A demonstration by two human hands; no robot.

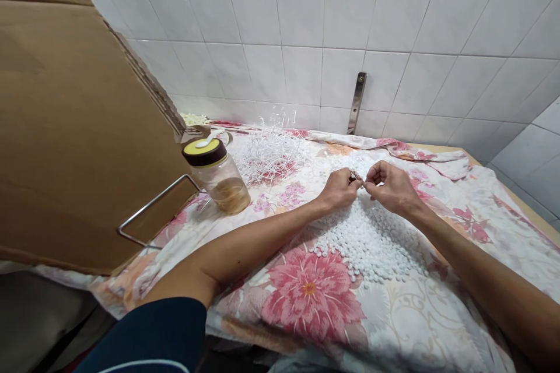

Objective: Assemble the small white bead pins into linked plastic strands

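My left hand (339, 189) and my right hand (391, 187) meet above a heap of small white pieces (376, 245) on the flowered cloth (315, 297). The fingers of both are pinched, with the fingertips nearly touching. Between them is something small that I cannot make out, partly dark near my left fingers. Behind and to the left of my hands lies a tangled pile of thin white strands (273, 154).
A jar (230, 195) with a yellow and dark lid holds some brownish liquid. Left of it stand a large cardboard panel (79, 128) and a bent metal frame (153, 204). A metal bracket (357, 102) is against the white tiled wall (300, 6).
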